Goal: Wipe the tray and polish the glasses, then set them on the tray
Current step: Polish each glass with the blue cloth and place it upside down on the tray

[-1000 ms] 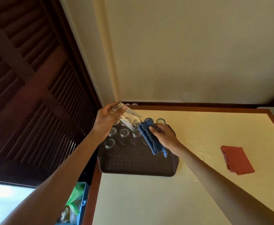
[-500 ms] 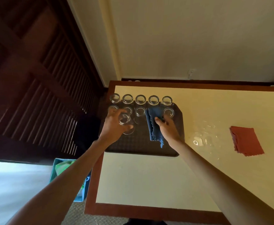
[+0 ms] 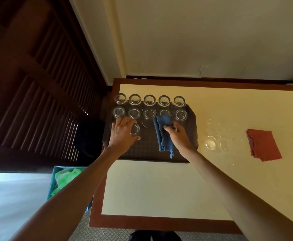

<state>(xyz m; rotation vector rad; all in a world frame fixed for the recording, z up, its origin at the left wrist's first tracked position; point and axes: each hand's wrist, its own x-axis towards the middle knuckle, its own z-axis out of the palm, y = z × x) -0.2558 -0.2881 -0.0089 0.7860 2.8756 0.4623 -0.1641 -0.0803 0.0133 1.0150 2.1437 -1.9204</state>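
From my feed, the dark tray (image 3: 185, 153) sits at the worktop's (image 3: 159, 188) far left corner, two rows of glasses (image 3: 149, 100) lined along its far side. My left hand (image 3: 123, 134) is spread over the tray, fingers loosely around a lone glass (image 3: 135, 129) standing in a third row; I cannot tell if it grips. My right hand (image 3: 178, 136) pinches the blue cloth (image 3: 163, 133) draped over the tray. A red cloth (image 3: 262, 145) lies well apart, right.

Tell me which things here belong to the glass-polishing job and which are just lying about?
Part of the job:
tray
glasses on the tray
blue cloth in the right hand
glass at the left hand

Lying about:
red cloth on the table
bin with green bags
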